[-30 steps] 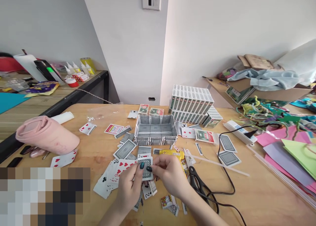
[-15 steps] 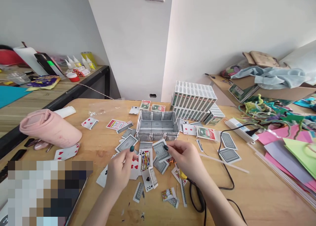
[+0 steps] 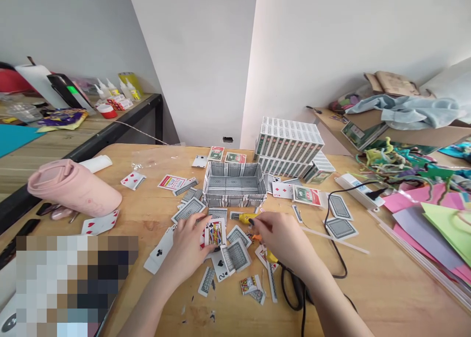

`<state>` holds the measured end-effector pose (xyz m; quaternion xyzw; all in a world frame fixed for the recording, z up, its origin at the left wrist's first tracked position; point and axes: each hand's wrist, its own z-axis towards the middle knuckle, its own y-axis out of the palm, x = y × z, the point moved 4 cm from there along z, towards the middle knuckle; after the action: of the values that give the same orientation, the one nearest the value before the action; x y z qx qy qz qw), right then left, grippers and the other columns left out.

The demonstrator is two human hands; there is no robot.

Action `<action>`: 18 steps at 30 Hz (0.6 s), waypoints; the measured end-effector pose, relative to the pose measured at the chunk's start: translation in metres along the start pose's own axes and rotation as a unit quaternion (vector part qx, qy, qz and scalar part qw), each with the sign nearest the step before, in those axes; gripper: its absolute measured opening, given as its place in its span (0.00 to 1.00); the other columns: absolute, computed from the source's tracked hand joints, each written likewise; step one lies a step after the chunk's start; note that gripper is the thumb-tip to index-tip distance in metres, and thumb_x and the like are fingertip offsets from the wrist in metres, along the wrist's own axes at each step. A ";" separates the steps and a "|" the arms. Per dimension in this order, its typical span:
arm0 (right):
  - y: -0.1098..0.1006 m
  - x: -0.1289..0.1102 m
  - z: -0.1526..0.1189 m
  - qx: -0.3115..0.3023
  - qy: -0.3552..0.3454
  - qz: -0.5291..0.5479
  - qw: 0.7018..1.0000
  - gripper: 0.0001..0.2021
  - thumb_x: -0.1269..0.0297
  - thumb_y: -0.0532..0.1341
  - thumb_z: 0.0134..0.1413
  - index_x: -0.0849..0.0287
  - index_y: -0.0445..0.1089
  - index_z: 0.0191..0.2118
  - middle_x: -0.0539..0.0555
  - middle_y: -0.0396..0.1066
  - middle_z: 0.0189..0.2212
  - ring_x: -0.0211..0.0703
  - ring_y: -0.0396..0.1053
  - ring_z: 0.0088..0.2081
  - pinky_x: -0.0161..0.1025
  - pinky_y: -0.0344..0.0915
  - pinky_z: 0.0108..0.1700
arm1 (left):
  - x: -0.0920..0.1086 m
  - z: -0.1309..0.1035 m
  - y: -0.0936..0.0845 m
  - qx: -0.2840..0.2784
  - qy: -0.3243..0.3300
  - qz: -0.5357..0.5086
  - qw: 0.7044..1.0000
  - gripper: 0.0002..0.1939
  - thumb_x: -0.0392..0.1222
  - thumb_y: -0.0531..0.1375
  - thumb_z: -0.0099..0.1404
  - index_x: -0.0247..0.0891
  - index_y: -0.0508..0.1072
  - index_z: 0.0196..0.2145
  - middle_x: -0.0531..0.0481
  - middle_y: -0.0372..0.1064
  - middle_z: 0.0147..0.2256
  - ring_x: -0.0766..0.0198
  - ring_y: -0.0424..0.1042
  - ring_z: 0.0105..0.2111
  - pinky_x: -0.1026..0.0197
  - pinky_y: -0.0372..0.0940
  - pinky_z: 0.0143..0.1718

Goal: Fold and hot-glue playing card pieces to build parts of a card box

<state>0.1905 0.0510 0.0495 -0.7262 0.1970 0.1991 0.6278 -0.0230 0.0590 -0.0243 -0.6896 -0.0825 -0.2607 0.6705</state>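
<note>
My left hand (image 3: 189, 239) rests low over the playing cards, its fingers and thumb apart beside a jack of clubs (image 3: 216, 231). My right hand (image 3: 277, 239) has its fingers bent round a yellow glue gun (image 3: 246, 218) with an orange trigger; the hand hides part of it. A patterned card with a grey back (image 3: 239, 254) lies below the gun, against a folded two of spades (image 3: 220, 268). Behind both hands stands an open box (image 3: 235, 199) covered in grey-backed cards.
Stacked card packs (image 3: 290, 141) stand behind the box at right. A black cord (image 3: 342, 263) loops to a power strip (image 3: 358, 190). A pink roll (image 3: 77, 190) lies at left, coloured sheets (image 3: 441, 229) at far right. Cut card scraps (image 3: 253, 288) litter the front.
My right hand has let go of the grey-backed card, which now lies on the table, and has closed on the glue gun. My left hand has lowered onto the cards and its fingers have spread.
</note>
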 end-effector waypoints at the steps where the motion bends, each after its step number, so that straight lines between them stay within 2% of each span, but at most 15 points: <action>1: -0.003 0.002 0.000 0.009 0.010 0.015 1.000 0.16 0.63 0.51 0.56 0.57 0.68 0.21 0.50 0.69 0.17 0.38 0.63 0.20 0.33 0.51 0.24 | 0.002 0.000 0.000 -0.005 -0.007 -0.001 1.000 0.26 0.40 0.63 0.52 0.44 0.67 0.50 0.46 0.62 0.51 0.50 0.61 0.47 0.48 0.56 0.49; 4: -0.010 0.008 0.001 0.031 0.029 0.047 0.998 0.16 0.60 0.51 0.55 0.57 0.69 0.21 0.49 0.68 0.17 0.37 0.62 0.19 0.33 0.52 0.24 | 0.004 0.001 -0.001 -0.009 -0.032 -0.013 0.999 0.23 0.37 0.64 0.50 0.42 0.68 0.46 0.46 0.64 0.48 0.50 0.62 0.45 0.49 0.57 0.47; 7: -0.013 0.008 0.000 0.053 0.027 0.066 0.996 0.16 0.60 0.52 0.55 0.57 0.68 0.20 0.48 0.67 0.16 0.36 0.61 0.18 0.32 0.53 0.25 | 0.003 0.003 -0.001 0.013 -0.057 -0.034 0.998 0.21 0.36 0.64 0.47 0.39 0.68 0.41 0.45 0.66 0.43 0.50 0.63 0.43 0.50 0.59 0.45; 12: -0.013 0.008 0.001 0.061 0.023 0.091 0.994 0.16 0.61 0.52 0.54 0.57 0.69 0.19 0.48 0.69 0.16 0.37 0.64 0.19 0.32 0.54 0.24 | -0.004 0.003 -0.007 0.076 -0.119 -0.149 0.979 0.15 0.42 0.60 0.53 0.40 0.65 0.39 0.48 0.69 0.36 0.57 0.70 0.33 0.57 0.64 0.35; 14: -0.012 0.009 0.002 0.064 0.017 0.113 0.991 0.15 0.61 0.53 0.53 0.57 0.70 0.21 0.49 0.71 0.17 0.39 0.66 0.20 0.33 0.57 0.25 | -0.005 0.001 -0.014 0.100 -0.137 -0.191 0.967 0.10 0.45 0.58 0.55 0.40 0.67 0.35 0.49 0.70 0.32 0.59 0.70 0.28 0.59 0.65 0.32; 16: -0.011 0.010 0.004 0.070 0.009 0.141 0.987 0.12 0.62 0.54 0.52 0.57 0.72 0.25 0.50 0.73 0.19 0.40 0.68 0.22 0.33 0.60 0.26 | -0.004 -0.001 -0.020 0.118 -0.166 -0.258 0.944 0.11 0.49 0.57 0.56 0.39 0.67 0.32 0.51 0.70 0.27 0.60 0.70 0.24 0.60 0.64 0.28; 18: -0.009 0.009 0.004 0.070 0.002 0.166 0.984 0.11 0.63 0.54 0.51 0.57 0.74 0.30 0.51 0.74 0.21 0.40 0.69 0.22 0.34 0.62 0.27 | -0.002 -0.003 -0.023 0.113 -0.193 -0.386 0.895 0.15 0.52 0.58 0.56 0.38 0.67 0.36 0.51 0.70 0.25 0.61 0.70 0.22 0.61 0.65 0.25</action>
<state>0.2027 0.0558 0.0512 -0.6377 0.3298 0.2850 0.6351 -0.0359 0.0585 -0.0054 -0.5595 -0.4988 -0.3501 0.5617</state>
